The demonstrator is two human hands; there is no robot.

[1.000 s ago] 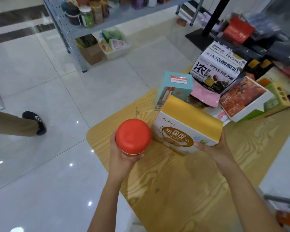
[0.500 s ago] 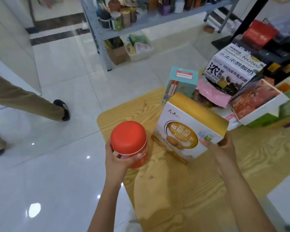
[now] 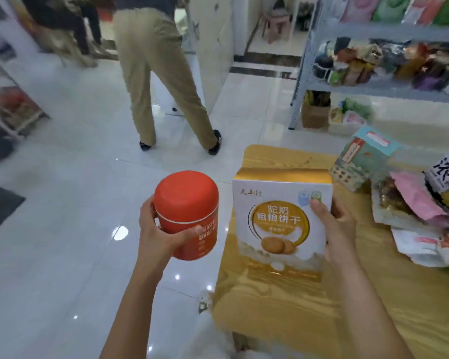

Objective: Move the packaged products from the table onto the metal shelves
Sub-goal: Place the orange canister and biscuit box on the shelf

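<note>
Orange jar (image 3: pixel 186 215) gripped in left hand (image 3: pixel 158 235), biscuit box (image 3: pixel 281 224) gripped in right hand (image 3: pixel 338 229), both clear of the table (image 3: pixel 373 307); carry level to the metal shelves (image 3: pixel 384 85), seemingly crowded, find gaps first.

Both bare forearms reach forward from the bottom edge, the left arm (image 3: pixel 138 294) angling up and slightly right, the right arm (image 3: pixel 360 307) angling up and left. The left hand (image 3: pixel 158 234) grips a jar (image 3: pixel 187 200) from the side, with the thumb lying across its front and the fingers (image 3: pixel 156 222) curled round its left wall. The right hand (image 3: pixel 341 229) holds a box (image 3: pixel 278 229) by its right edge, thumb pressed flat on the front face, the other fingers tucked behind. The hands sit at about the same height, well apart.
</note>
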